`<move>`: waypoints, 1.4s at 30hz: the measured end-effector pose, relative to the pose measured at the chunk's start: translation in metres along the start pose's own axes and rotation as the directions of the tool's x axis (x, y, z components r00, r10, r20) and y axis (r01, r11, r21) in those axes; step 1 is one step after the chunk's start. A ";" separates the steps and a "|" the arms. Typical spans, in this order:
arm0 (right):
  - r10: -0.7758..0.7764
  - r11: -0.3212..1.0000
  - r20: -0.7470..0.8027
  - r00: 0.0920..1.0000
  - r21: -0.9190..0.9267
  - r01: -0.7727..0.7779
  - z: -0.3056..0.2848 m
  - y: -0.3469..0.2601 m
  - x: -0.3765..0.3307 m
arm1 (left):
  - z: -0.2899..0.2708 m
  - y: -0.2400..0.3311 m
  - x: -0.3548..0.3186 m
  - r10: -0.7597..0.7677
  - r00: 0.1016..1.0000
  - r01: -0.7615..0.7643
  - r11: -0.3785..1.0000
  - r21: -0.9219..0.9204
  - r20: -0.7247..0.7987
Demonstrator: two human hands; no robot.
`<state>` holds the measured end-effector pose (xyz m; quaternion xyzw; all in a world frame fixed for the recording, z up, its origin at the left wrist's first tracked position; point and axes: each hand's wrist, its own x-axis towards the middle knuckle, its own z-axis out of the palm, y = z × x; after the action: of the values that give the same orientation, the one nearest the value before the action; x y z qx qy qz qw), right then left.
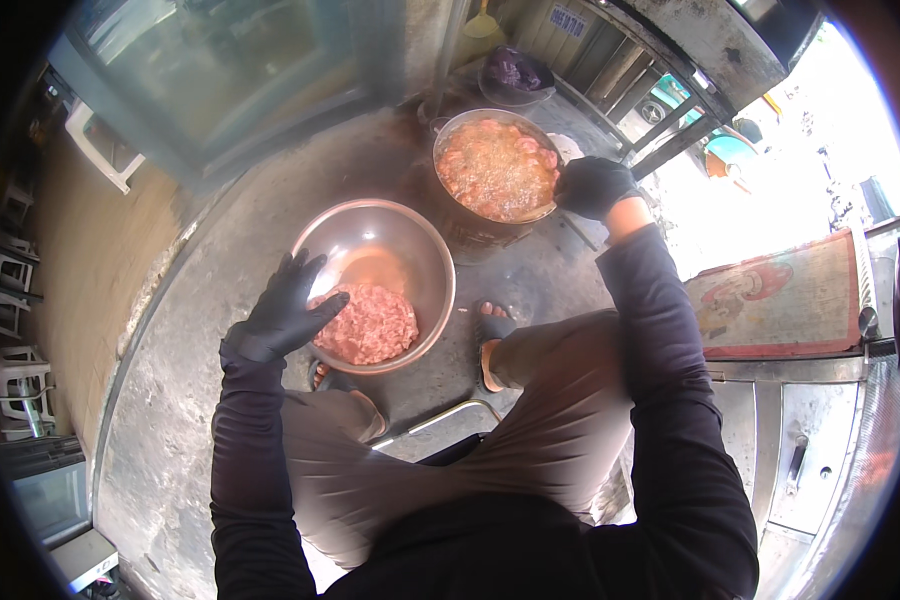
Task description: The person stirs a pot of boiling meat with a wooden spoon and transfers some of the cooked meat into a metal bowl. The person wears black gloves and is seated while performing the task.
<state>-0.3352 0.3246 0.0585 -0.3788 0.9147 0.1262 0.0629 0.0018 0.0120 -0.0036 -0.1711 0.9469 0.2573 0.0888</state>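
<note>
In a wide metal bowl on the ground lies a mound of pink minced meat, heaped toward the near left side. My left hand, in a black glove, is open at the bowl's left rim, with the thumb reaching over the meat. Beyond the bowl stands a deep metal pot, full of bubbling, foamy liquid with pinkish pieces. My black-gloved right hand is closed at the pot's right rim. A pale, flat strip shows at the rim beside it; what the fingers hold is hidden.
Behind the pot sits a bowl with something purple. Dark slatted metalwork rises at the back right. A metal cabinet with a red-edged board stands at right. White plastic stools are at left, beyond a low floor edge.
</note>
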 end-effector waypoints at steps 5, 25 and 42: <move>-0.170 0.981 0.070 0.983 -0.081 0.175 0.010 -0.007 0.019 | 0.005 -0.006 0.002 0.015 1.000 -0.015 1.000 0.000 -0.009; 0.070 0.992 -0.042 0.997 0.112 -0.065 -0.001 -0.006 0.005 | 0.003 -0.007 0.001 0.015 1.000 -0.015 1.000 -0.026 0.000; 0.008 1.000 -0.065 0.998 0.013 -0.008 0.010 -0.021 0.012 | 0.009 -0.011 0.005 0.050 0.999 -0.049 0.999 -0.017 0.021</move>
<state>-0.3284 0.3052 0.0426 -0.3786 0.9185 0.1085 0.0351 0.0016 0.0064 -0.0171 -0.1455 0.9477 0.2690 0.0913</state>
